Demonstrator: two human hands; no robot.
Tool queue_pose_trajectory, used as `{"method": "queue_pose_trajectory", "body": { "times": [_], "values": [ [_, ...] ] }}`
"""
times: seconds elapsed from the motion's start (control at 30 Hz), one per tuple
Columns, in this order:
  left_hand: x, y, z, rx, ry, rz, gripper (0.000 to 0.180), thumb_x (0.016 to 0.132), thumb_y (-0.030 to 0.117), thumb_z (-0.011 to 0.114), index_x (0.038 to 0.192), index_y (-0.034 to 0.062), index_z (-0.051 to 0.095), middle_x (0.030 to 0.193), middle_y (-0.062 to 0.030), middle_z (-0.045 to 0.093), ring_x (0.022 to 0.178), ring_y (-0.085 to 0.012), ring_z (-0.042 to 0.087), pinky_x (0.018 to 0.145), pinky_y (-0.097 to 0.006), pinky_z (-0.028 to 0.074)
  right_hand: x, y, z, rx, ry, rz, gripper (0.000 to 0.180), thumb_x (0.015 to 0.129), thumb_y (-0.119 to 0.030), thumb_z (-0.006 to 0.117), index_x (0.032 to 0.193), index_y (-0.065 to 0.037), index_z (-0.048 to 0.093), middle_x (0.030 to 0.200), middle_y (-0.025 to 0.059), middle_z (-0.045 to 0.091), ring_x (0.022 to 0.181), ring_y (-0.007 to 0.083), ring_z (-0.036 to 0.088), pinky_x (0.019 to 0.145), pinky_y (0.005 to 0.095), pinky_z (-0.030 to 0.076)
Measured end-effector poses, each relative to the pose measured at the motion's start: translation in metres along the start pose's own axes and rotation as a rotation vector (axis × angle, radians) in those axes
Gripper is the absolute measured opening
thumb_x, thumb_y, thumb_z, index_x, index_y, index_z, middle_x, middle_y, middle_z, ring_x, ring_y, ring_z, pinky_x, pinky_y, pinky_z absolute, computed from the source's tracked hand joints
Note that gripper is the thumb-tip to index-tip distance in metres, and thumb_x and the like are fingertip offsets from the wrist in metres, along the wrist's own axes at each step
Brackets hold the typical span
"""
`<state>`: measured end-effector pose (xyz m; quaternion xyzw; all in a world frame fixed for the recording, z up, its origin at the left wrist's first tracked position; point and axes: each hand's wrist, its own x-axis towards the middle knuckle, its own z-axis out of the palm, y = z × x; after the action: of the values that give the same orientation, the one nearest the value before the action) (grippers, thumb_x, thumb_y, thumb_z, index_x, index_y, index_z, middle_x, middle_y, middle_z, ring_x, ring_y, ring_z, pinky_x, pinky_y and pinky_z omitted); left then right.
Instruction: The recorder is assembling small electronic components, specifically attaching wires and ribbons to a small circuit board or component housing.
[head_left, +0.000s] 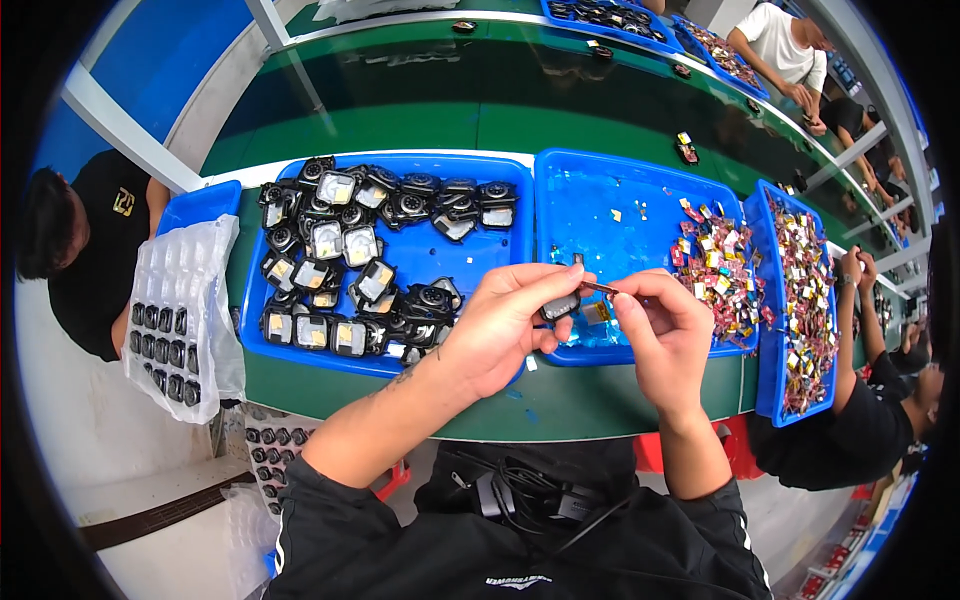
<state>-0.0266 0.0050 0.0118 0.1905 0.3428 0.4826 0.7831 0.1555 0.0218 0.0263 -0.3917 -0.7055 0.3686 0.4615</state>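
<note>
My left hand [505, 325] is closed around a small black watch case [560, 306], held just over the front edge of the middle blue tray. In a pinch, my right hand [665, 330] grips one end of a thin dark reddish strip [599, 287]. The strip's other end reaches the fingertips of my left hand, beside the case; what exactly it is stays too small to tell. Under my hands lies the middle tray [590, 170], with a pile of small red, white and yellow parts [722, 262] at its right side.
A blue tray [505, 165] of black watch cases [325, 240] stands to the left. At right is a narrow blue bin [768, 405] of wired parts. Clear plastic sheets of watches [180, 320] lie far left. A green belt [400, 110] runs behind. Other people work on both sides.
</note>
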Motion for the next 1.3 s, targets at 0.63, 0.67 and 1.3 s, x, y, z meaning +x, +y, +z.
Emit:
{"method": "queue_pose_trajectory", "body": {
  "times": [0.63, 0.67, 1.3],
  "values": [
    [-0.004, -0.010, 0.007, 0.756, -0.034, 0.519, 0.012, 0.087, 0.012, 0.069, 0.094, 0.0029, 0.073, 0.088, -0.0025, 0.061, 0.071, -0.0047, 0.052, 0.053, -0.019, 0.037, 0.013, -0.001, -0.012, 0.300, -0.204, 0.172, 0.013, 0.086, 0.000, 0.065, 0.099, 0.003, 0.065, 0.098, 0.0084, 0.062, 0.090, 0.0126, 0.061, 0.076, 0.0256, 0.053],
    [-0.003, -0.012, 0.006, 0.735, -0.050, 0.533, 0.012, 0.087, 0.010, 0.068, 0.097, 0.0029, 0.072, 0.091, -0.0027, 0.060, 0.072, -0.0043, 0.052, 0.052, -0.019, 0.038, 0.012, -0.001, -0.013, 0.356, -0.181, 0.210, 0.012, 0.087, 0.000, 0.064, 0.099, 0.003, 0.063, 0.099, 0.0087, 0.062, 0.091, 0.0127, 0.061, 0.077, 0.0257, 0.052],
    [0.004, -0.007, 0.008, 0.331, -0.001, 0.482, 0.037, 0.099, 0.011, 0.048, 0.134, -0.0016, 0.044, 0.127, -0.0175, 0.057, 0.102, -0.0224, 0.065, 0.084, -0.033, 0.056, -0.002, 0.001, -0.028, 0.422, 0.009, 0.211, 0.013, 0.079, 0.004, 0.073, 0.089, 0.003, 0.064, 0.089, 0.0070, 0.063, 0.082, 0.0118, 0.063, 0.070, 0.0218, 0.055]
  ]
}}
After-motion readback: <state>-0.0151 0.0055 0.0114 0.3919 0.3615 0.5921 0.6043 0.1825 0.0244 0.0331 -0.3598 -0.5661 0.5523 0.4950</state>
